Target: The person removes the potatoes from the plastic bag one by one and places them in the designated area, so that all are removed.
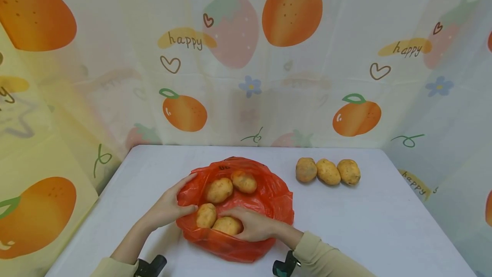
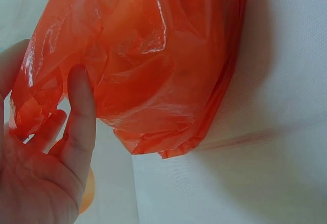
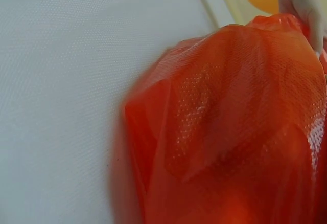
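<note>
A red plastic bag (image 1: 265,208) lies wide open on the table with several potatoes inside, among them one at the back left (image 1: 219,190) and one at the back right (image 1: 244,182). My left hand (image 1: 174,202) holds the bag's left rim, thumb over the edge beside the front left potato (image 1: 206,215). In the left wrist view that hand (image 2: 46,168) has the red film between thumb and fingers. Reaching in from the right, my right hand (image 1: 253,224) grips the front potato (image 1: 227,225); its fingertips are hidden behind it. The right wrist view shows mostly the bag's outside (image 3: 225,116).
Three potatoes sit side by side in a row at the table's back right: left (image 1: 306,170), middle (image 1: 328,172) and right (image 1: 349,172). The white table (image 1: 346,225) meets a fruit-printed curtain (image 1: 292,97) at its back and sides.
</note>
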